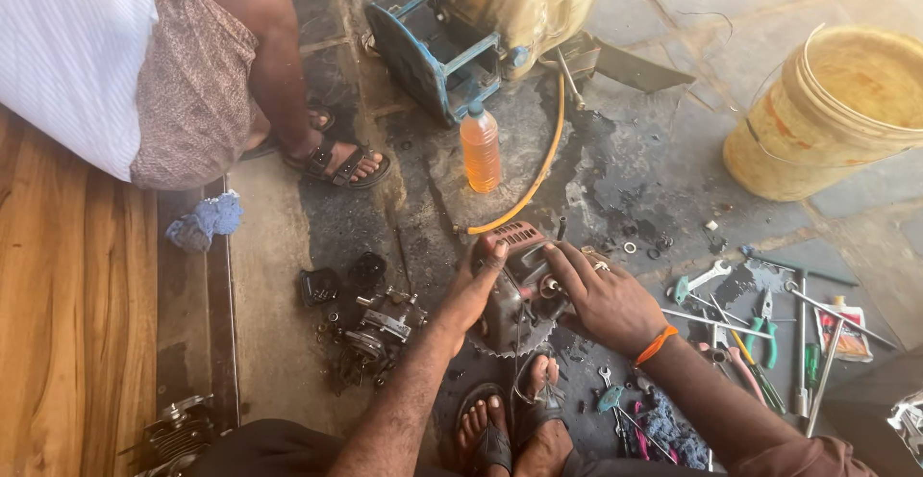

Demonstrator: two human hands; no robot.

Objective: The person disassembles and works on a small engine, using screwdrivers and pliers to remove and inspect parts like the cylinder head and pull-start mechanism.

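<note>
A small grimy engine [519, 294] with a red top cover and a toothed flywheel stands on the oily stone floor, just ahead of my sandalled feet [510, 419]. My left hand [473, 285] grips its left side, thumb up on the red cover. My right hand [601, 294], with a ring and an orange wrist thread, is pressed on its right side, fingers spread over the housing. Whether the right hand holds a small tool is hidden.
Dismantled engine parts [370, 328] lie left. Spanners, pliers and screwdrivers [769, 333] lie right. A bottle of orange liquid [480, 148], a yellow hose [538, 174], a yellow-tanked machine [490, 15] and a yellow bucket [836, 112] stand ahead. Another person [192, 73] sits upper left.
</note>
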